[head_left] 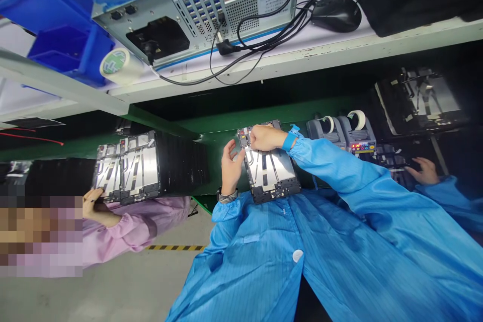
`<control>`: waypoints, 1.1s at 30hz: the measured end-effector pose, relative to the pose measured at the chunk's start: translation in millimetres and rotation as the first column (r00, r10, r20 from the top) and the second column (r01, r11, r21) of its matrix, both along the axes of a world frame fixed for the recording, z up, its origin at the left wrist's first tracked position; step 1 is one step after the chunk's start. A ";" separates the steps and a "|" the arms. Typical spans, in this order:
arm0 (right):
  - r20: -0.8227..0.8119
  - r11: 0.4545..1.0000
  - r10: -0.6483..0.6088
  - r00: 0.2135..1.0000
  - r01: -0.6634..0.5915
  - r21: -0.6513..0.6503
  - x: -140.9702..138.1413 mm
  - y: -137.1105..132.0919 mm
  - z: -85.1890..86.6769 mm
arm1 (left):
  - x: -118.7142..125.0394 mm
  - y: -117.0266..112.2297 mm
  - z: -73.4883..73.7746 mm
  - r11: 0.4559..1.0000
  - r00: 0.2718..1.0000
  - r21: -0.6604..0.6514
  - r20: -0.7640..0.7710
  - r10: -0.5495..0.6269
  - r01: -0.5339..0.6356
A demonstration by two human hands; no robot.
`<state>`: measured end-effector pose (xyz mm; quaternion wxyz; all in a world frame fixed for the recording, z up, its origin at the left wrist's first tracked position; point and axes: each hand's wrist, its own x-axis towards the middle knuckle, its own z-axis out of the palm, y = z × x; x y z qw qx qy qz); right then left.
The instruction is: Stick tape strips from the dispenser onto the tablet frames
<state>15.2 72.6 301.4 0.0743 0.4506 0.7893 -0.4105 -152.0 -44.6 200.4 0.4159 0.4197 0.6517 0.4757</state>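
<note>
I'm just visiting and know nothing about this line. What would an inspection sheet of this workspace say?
Surface: green belt below a white-edged shelf.
Job's things: metal device frame on the belt.
Clutter: blue bins, tape roll, two tape dispensers.
Hands: right hand on the frame's end; left hand at its edge.
Cables: black cords at a computer's back panel.
Surroundings: co-worker in pink smock with stacked frames.

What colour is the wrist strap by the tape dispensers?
Bright blue wrist strap, best seen in the head view.
</note>
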 end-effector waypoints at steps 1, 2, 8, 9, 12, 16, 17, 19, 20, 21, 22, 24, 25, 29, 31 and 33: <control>0.012 1.000 0.007 1.000 -0.007 0.017 -0.5 0.0 -0.3 | 0.0 0.7 1.3 1.000 1.000 -0.006 -0.018 -0.003 0.003; 0.029 0.999 0.015 0.999 -0.016 0.030 -1.0 0.0 -0.4 | 0.1 1.3 2.9 1.000 0.999 -0.013 -0.040 -0.006 0.006; 0.076 0.997 0.059 0.995 -0.062 0.041 -2.4 0.6 0.5 | 3.9 5.2 19.1 0.999 0.959 -0.033 -0.283 -0.015 0.006; 0.075 0.997 0.060 0.995 -0.063 0.041 -2.5 0.6 0.2 | 4.8 6.3 22.6 1.000 0.939 -0.025 -0.344 -0.013 0.005; 0.078 0.996 0.065 0.995 -0.069 0.048 -3.7 0.1 -1.5 | 8.4 10.5 35.4 0.999 0.849 -0.030 -0.528 -0.032 0.019; 0.092 0.992 0.090 0.992 -0.097 0.079 -7.0 -1.4 -2.5 | 19.4 16.1 55.2 0.987 0.708 -0.156 -0.693 -0.138 0.040; 0.097 0.990 0.101 0.990 -0.110 0.089 -8.0 -1.5 -2.1 | 22.8 17.1 59.2 0.982 0.680 -0.184 -0.715 -0.165 0.044; 0.117 0.985 0.132 0.984 -0.144 0.095 -9.5 -0.9 -0.3 | 28.7 18.7 64.3 0.974 0.647 -0.221 -0.735 -0.204 0.056; 0.133 0.982 0.150 0.980 -0.163 0.094 -9.9 -0.1 1.1 | 30.3 19.4 65.0 0.971 0.644 -0.229 -0.734 -0.215 0.063; 0.149 0.979 0.166 0.975 -0.181 0.093 -9.9 0.9 2.6 | 30.7 19.9 64.3 0.971 0.650 -0.229 -0.728 -0.217 0.067; 0.163 0.976 0.179 0.970 -0.197 0.096 -9.4 2.3 4.2 | 29.7 20.5 62.3 0.972 0.665 -0.223 -0.716 -0.212 0.069; 0.184 0.971 0.193 0.964 -0.215 0.109 -6.8 5.4 7.2 | 23.6 21.3 54.8 0.977 0.723 -0.196 -0.664 -0.192 0.080; 0.192 0.970 0.192 0.962 -0.216 0.114 -4.7 6.9 8.5 | 18.8 21.4 49.8 0.980 0.765 -0.179 -0.618 -0.183 0.090; 0.220 0.975 0.178 0.959 -0.203 0.093 5.6 11.2 11.3 | -4.2 20.1 27.7 0.980 0.929 -0.143 -0.324 -0.179 0.140; 0.225 0.978 0.180 0.958 -0.199 0.065 10.7 12.3 11.8 | -13.6 19.0 18.0 0.979 0.968 -0.130 -0.176 -0.181 0.159; 0.219 0.980 0.185 0.958 -0.196 0.029 15.3 13.3 12.4 | -18.9 18.3 11.0 0.979 0.983 -0.119 -0.064 -0.173 0.165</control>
